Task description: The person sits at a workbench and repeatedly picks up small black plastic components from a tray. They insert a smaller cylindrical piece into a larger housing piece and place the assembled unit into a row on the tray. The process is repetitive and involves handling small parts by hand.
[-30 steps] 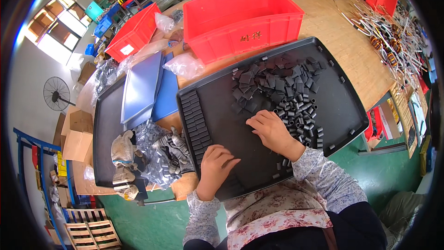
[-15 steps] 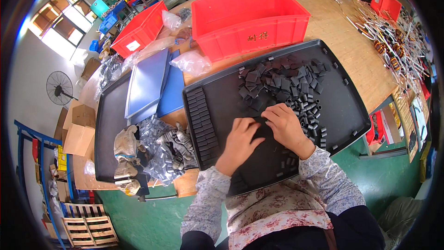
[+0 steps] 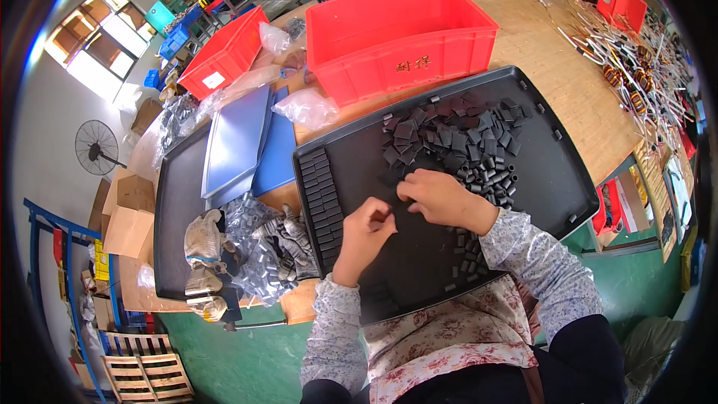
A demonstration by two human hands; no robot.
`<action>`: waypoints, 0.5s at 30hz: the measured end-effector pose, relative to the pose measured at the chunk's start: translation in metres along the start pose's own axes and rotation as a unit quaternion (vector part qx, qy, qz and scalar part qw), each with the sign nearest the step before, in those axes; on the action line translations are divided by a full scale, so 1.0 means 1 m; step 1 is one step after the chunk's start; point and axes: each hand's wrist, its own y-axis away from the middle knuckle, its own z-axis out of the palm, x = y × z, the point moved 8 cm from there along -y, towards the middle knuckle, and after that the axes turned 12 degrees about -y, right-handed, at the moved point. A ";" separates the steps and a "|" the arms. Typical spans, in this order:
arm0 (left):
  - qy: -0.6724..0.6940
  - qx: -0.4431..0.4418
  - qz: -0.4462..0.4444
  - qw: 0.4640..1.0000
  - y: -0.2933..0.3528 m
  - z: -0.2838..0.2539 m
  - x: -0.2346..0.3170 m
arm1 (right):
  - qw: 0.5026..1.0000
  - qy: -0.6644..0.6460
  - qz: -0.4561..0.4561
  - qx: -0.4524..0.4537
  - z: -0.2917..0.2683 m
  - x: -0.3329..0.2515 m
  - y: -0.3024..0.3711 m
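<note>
On black tray (image 3: 351, 172); hollow tubes (image 3: 491, 177)

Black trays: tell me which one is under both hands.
The large black tray directly in front of the big red bin: the left hand and right hand are above it. Neither is above the left tray, by the blue sheets.

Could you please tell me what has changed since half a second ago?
The left hand has drawn back from the right hand, to the left and toward the person; the right hand has shifted left over the black tray. Whether either took or released a piece cannot be made out. The columns of black pieces and the large red bin stayed put.
</note>
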 end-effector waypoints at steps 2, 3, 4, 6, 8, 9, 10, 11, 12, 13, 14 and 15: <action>0.103 0.011 -0.016 0.994 0.001 -0.009 -0.007 | 0.997 -0.052 0.007 0.053 -0.001 0.007 -0.004; 0.119 -0.007 -0.025 0.993 0.001 -0.009 -0.015 | 0.996 -0.050 0.006 0.075 0.002 0.012 -0.002; 0.124 -0.012 -0.026 0.992 0.000 -0.008 -0.021 | 0.994 -0.048 0.006 0.097 0.002 0.015 -0.001; 0.134 -0.023 -0.034 0.990 0.002 -0.006 -0.029 | 0.988 -0.097 0.000 0.123 0.002 0.013 0.001; 0.156 0.007 -0.044 0.987 0.004 -0.010 -0.021 | 0.960 -0.237 0.048 0.141 0.001 0.018 0.004; 0.169 0.021 -0.047 0.984 0.002 -0.010 -0.017 | 0.921 -0.348 0.097 0.143 0.004 0.023 0.005; 0.140 0.007 -0.046 0.989 0.000 -0.007 -0.018 | 0.867 -0.454 0.145 0.144 0.011 0.029 0.006; 0.110 -0.007 -0.046 0.993 0.000 -0.006 -0.021 | 0.817 -0.539 0.147 0.144 0.017 0.032 0.007; 0.079 -0.020 -0.046 0.996 0.000 -0.005 -0.023 | 0.801 -0.564 0.148 0.134 0.021 0.030 0.007; 0.092 -0.031 -0.061 0.993 0.002 -0.003 -0.026 | 0.784 -0.589 0.150 0.124 0.025 0.027 0.007; 0.104 -0.043 -0.076 0.991 0.003 -0.001 -0.028 | 0.766 -0.615 0.150 0.115 0.029 0.025 0.007; 0.116 -0.055 -0.091 0.988 0.004 0.002 -0.030 | 0.774 -0.609 0.126 0.115 0.034 0.024 0.008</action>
